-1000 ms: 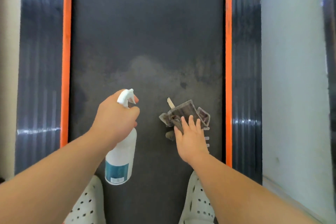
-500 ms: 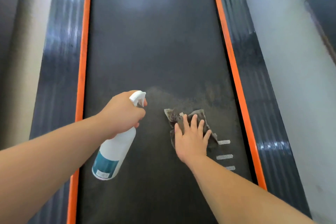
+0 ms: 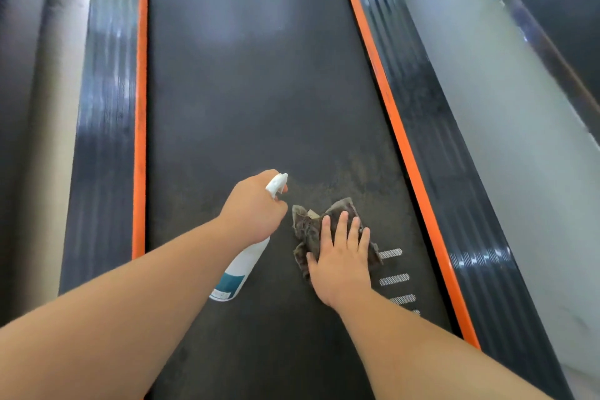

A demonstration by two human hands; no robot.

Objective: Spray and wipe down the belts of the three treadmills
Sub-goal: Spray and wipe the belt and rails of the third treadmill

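Orange-edged dark belt [image 3: 259, 91]: left hand [image 3: 251, 209] grips bottle [image 3: 242, 266], flat right hand [image 3: 341, 260] presses cloth [image 3: 305, 224].

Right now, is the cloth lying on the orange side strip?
No, the cloth lies on the dark belt, pressed under the right hand.

One treadmill belt [image 3: 253, 91], two orange edge strips [image 3: 140, 107] and two black side rails [image 3: 104, 123] — plus one white spray bottle [image 3: 242, 266], one brown cloth [image 3: 306, 227], four white mesh marks [image 3: 390, 253] by the belt's right edge, and two hands — left hand [image 3: 256, 211], right hand [image 3: 341, 256].
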